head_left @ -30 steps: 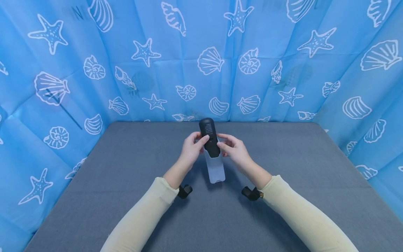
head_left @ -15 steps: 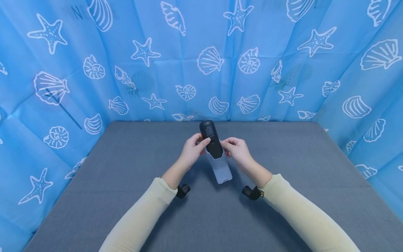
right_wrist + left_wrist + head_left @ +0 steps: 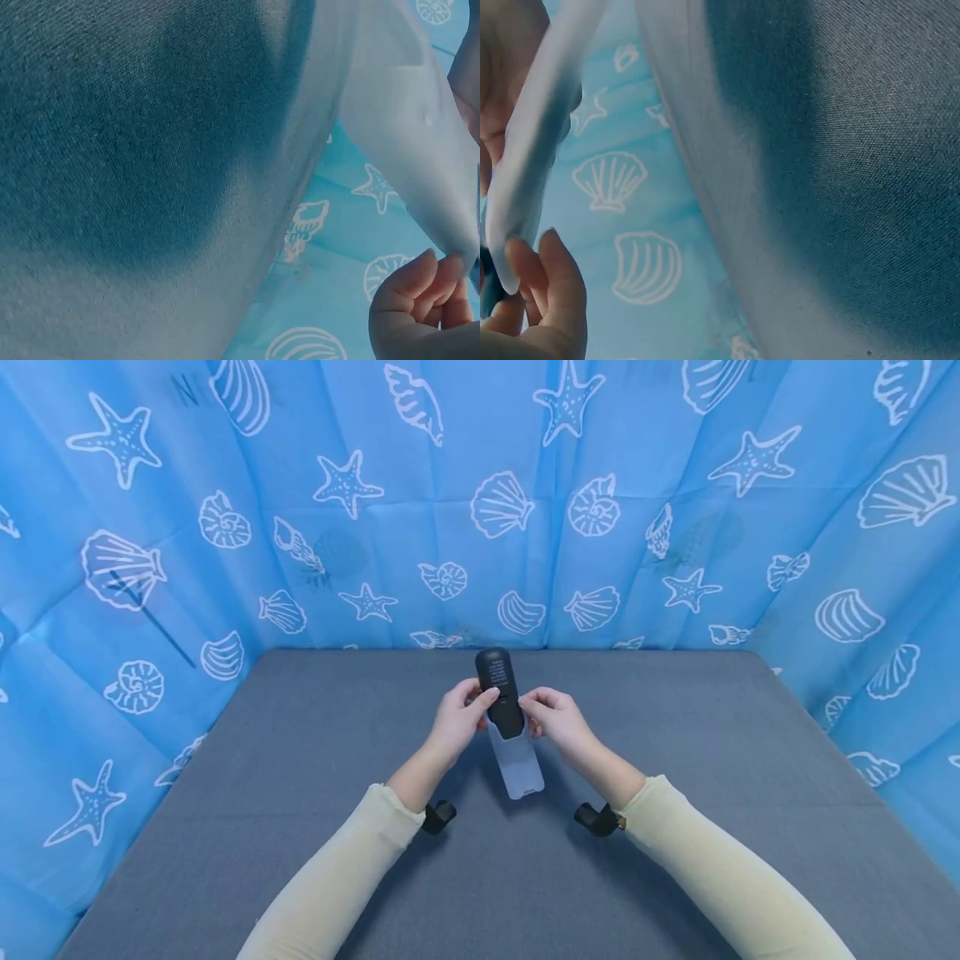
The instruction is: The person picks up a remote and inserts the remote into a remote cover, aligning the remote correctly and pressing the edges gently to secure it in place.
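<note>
A black remote control (image 3: 495, 670), its back with small pale print facing up, sits partly inside a pale, translucent soft sleeve (image 3: 517, 768). The remote's rounded end sticks out at the far side, and the sleeve's lower part hangs slack below it. My left hand (image 3: 454, 714) grips the remote and sleeve from the left, thumb on the remote's back. On the other side, my right hand (image 3: 561, 717) pinches the sleeve's edge beside the remote. In the right wrist view, the right hand's fingertips (image 3: 450, 270) hold that thin edge. The remote's front is hidden.
Both hands are above a grey cloth-covered table (image 3: 337, 877). A blue curtain (image 3: 450, 527) with white shells and starfish hangs behind it and along the sides. Black wrist mounts (image 3: 597, 820) stick out from under the cream sleeves.
The soft sleeve's lower end swung right, then partly back left. The right fingers went from spread at the remote's side to pinching the sleeve's edge. The left hand stays nearly in place.
</note>
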Available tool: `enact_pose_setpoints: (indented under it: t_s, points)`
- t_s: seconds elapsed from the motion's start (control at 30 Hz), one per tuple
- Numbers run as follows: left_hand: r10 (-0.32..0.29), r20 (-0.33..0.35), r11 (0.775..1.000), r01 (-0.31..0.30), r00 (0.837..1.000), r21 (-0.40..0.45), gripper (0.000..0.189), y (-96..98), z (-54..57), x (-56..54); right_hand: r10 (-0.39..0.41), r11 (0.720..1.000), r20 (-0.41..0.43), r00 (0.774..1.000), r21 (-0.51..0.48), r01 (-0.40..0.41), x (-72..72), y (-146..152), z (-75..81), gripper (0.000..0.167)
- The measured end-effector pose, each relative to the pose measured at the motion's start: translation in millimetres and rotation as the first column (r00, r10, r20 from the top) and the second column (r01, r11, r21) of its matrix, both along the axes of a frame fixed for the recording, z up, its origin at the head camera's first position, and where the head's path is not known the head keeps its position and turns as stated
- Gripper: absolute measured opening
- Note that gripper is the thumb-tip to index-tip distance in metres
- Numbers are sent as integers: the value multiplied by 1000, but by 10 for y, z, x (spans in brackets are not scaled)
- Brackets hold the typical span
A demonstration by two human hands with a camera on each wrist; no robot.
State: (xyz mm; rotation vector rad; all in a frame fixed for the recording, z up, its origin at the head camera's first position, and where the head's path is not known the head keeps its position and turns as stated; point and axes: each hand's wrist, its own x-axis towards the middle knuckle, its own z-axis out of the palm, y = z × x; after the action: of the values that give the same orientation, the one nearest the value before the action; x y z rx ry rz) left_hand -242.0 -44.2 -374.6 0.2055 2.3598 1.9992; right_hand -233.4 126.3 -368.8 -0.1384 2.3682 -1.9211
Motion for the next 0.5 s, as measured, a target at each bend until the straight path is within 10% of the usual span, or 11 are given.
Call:
enact_pose_setpoints:
  t_s: [0.5]
  points:
    - [12,35,998,-14,999,58,36,-27,-42,34,-18,1000,-77,997,12,19,12,17,-12,18]
